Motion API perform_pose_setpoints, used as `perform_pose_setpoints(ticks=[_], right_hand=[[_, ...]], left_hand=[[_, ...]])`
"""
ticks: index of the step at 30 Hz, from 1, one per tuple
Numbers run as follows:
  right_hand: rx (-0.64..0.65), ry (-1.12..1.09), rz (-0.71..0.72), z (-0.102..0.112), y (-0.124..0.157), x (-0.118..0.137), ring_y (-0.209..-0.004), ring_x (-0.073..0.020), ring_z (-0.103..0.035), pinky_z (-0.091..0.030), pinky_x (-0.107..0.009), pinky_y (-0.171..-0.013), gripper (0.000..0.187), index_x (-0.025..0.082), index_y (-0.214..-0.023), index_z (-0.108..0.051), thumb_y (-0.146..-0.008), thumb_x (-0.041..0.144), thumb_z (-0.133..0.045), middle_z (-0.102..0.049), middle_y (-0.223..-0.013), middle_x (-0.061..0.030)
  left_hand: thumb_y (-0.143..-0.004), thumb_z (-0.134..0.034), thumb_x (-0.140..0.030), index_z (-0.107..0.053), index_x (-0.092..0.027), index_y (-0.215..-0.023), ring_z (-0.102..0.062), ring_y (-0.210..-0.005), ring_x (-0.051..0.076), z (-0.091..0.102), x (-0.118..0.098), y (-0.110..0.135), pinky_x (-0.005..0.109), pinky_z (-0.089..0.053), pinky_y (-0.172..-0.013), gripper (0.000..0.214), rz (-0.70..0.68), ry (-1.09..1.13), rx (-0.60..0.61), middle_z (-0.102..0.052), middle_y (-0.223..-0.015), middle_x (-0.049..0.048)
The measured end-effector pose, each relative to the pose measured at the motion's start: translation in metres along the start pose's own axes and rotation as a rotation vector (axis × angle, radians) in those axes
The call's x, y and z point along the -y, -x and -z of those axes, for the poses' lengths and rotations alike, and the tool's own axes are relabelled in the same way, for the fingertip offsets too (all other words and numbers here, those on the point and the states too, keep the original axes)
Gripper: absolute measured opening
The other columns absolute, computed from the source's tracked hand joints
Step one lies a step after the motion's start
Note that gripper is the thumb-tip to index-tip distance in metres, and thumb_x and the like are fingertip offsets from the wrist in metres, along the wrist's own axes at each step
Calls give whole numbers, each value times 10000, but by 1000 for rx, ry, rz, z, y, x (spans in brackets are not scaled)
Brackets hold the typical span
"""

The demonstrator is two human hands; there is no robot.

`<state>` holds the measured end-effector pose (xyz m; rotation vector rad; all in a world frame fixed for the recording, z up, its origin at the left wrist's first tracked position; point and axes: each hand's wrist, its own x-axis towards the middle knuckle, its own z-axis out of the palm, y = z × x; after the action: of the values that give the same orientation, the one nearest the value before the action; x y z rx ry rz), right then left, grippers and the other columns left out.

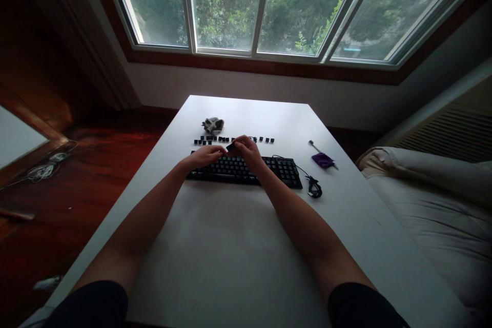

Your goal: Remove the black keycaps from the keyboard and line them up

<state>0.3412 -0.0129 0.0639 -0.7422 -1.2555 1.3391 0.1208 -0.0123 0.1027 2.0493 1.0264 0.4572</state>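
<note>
A black keyboard [282, 169] lies across the middle of the white table [230, 246]. My left hand [205, 156] rests curled on the keyboard's left end, fingers closed; what they hold, if anything, is hidden. My right hand [248, 149] is above the keyboard's centre and pinches a small black keycap [231, 147] between thumb and fingers. A row of loose black keycaps [215, 139] sits on the table just behind the keyboard.
A crumpled grey cloth [213, 124] lies behind the keycaps. A purple tool [323, 160] with a thin handle sits to the right, and the keyboard's coiled black cable [314, 187] lies by its right end. A cushioned seat [430, 200] borders the table's right side; windows are ahead.
</note>
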Motion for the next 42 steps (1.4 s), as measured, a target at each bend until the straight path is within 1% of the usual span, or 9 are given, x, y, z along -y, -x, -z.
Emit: perform_pose_setpoints(ticks=[5,9,13,17,20,23,28,33,42], right_hand=[[52,6,4,-2,0,-3,-689,-174,-723,-630,-344,-691,317,223,-960,-620,-818,471,-756,-724,-800,8],[6,24,0,-2,-1,0,-658,-171,-717,-627,-337,-660,325,225,-954,-615,-807,478,-758,-729,-787,9],[-44,20,-11,5,-5,2,-646,-177,-723,-614,-311,-605,373,215,-947,-595,-783,500,-771,-731,-785,-3],[-119,16,-19,13,-8,1,-621,-181,-726,-607,-299,-570,386,210,-935,-575,-779,501,-773,-714,-744,0],[-140,5,-12,17,-9,0,-613,-184,-728,-607,-299,-559,365,208,-930,-575,-790,490,-760,-711,-733,-1],[-147,4,-6,20,-10,-2,-617,-187,-733,-605,-294,-548,354,207,-934,-579,-793,480,-756,-715,-739,-3],[-148,4,-11,22,-11,-4,-628,-186,-739,-611,-289,-561,329,204,-937,-587,-799,457,-745,-720,-741,-6],[-154,-10,-3,24,-12,-6,-609,-180,-734,-606,-285,-544,301,208,-941,-586,-805,433,-735,-720,-752,1],[-147,-2,-22,25,-12,-9,-617,-171,-733,-608,-276,-560,323,211,-946,-572,-807,450,-739,-715,-755,4]], left_hand=[[-879,-429,-261,-742,-208,-955,-623,-820,199,-6,2,-6,298,-469,-745,327,43,-243,-64,-699,-863,29],[-902,-468,-315,-710,-221,-1063,-642,-969,224,-7,5,-6,317,-485,-849,305,33,-250,-129,-730,-1058,35],[-951,-468,-446,-689,-221,-1093,-649,-939,223,0,9,-4,316,-499,-823,346,41,-242,-182,-730,-1023,36],[-989,-390,-372,-712,-219,-1063,-661,-850,199,8,26,-7,306,-502,-785,364,82,-283,-288,-730,-929,32],[-944,-510,-324,-692,-230,-1176,-677,-909,206,11,43,-14,311,-512,-834,310,99,-334,-372,-746,-1027,43],[-892,-618,-290,-646,-255,-1268,-688,-960,211,10,55,-26,322,-517,-891,379,120,-375,-427,-755,-1066,35],[-885,-649,-300,-734,-259,-1119,-675,-1045,245,12,60,-51,367,-488,-981,252,111,-518,-397,-768,-1080,39],[-856,-672,-323,-784,-275,-1080,-574,-1164,311,14,71,-70,439,-441,-1012,254,76,-697,-376,-730,-1154,73],[-840,-636,-304,-790,-305,-1024,-538,-1133,329,15,76,-82,499,-364,-991,239,86,-771,-315,-756,-1098,55]])
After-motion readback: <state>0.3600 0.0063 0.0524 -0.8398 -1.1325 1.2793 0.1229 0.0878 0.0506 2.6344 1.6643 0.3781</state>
